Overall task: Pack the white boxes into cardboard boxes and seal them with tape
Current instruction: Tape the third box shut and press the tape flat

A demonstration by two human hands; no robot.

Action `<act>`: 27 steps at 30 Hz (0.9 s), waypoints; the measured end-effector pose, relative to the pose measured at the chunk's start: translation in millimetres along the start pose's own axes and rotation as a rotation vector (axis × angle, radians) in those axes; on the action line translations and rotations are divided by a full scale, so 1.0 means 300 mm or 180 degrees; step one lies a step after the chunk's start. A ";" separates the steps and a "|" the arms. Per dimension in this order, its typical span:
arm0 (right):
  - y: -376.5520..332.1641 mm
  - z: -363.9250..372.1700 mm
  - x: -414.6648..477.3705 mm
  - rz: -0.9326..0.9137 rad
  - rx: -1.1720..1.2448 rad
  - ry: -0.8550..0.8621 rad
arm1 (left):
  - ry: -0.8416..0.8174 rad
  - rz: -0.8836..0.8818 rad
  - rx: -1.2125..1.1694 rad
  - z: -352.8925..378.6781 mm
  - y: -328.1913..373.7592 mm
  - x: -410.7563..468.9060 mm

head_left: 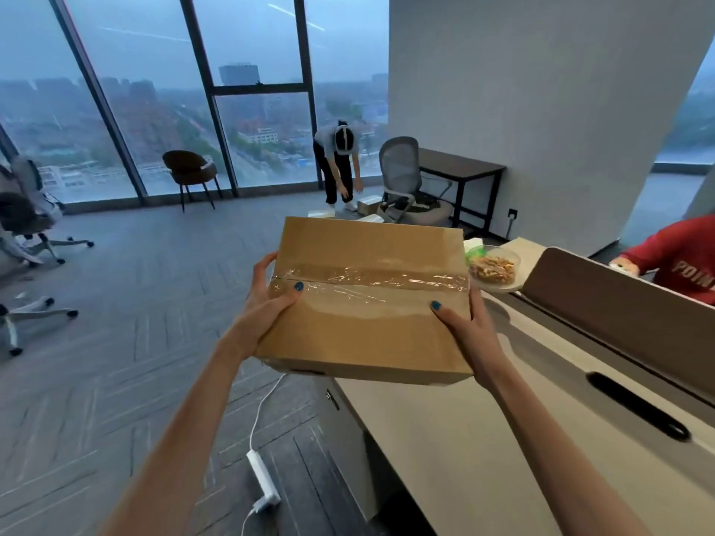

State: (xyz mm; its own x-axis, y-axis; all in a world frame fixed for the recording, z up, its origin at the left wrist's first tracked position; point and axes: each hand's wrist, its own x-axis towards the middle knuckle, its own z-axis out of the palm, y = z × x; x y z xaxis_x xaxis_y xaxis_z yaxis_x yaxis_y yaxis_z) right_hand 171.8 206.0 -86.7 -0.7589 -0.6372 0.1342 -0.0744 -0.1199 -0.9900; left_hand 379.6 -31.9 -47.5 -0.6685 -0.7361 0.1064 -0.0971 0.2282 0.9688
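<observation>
A closed cardboard box (pixel 367 257) is held up in the air in front of me, over the left end of the desk (pixel 445 419). A strip of clear tape (pixel 371 278) runs across its top seam, wrinkled in places. My left hand (pixel 267 299) grips the box's left edge, thumb on top and fingers underneath. My right hand (pixel 470 323) grips the right edge the same way. Far off on the floor lie white boxes (pixel 321 213) and a small cardboard box (pixel 367 205).
A bowl of snacks (pixel 493 268) stands on the desk just right of the box. A beige divider (pixel 619 299) lines the desk; a person in red (pixel 681 257) sits behind it. Another person (pixel 338 164) bends over by the window. Office chairs (pixel 27 218) stand left; a power strip (pixel 263 477) lies below.
</observation>
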 end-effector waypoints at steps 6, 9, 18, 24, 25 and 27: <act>0.070 0.320 0.288 0.0101 -0.0174 -0.0252 | 0.0216 -0.0086 -0.0133 -0.268 -0.153 0.248; 0.109 0.449 0.456 0.0073 -0.0229 -0.0297 | 0.0282 -0.0127 -0.0202 -0.359 -0.227 0.399; 0.306 0.821 1.153 0.0113 -0.0087 -0.0290 | 0.0316 -0.0132 -0.0141 -0.592 -0.416 1.104; 0.374 1.013 1.562 0.0216 -0.0024 -0.0225 | 0.0209 -0.0228 -0.0145 -0.720 -0.487 1.582; 0.377 1.036 1.612 0.0244 -0.0014 -0.0189 | 0.0195 -0.0218 -0.0146 -0.731 -0.494 1.647; 0.393 1.073 1.715 0.0273 -0.0014 -0.0141 | 0.0129 -0.0213 -0.0153 -0.752 -0.514 1.780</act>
State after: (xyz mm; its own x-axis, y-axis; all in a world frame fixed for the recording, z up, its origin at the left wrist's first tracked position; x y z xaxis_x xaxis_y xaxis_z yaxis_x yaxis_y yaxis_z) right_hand -19.2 -381.2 -120.3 -0.7332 -0.6781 0.0505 -0.0132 -0.0601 -0.9981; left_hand 204.0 -604.1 -89.4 -0.6313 -0.7740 0.0492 -0.1042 0.1475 0.9835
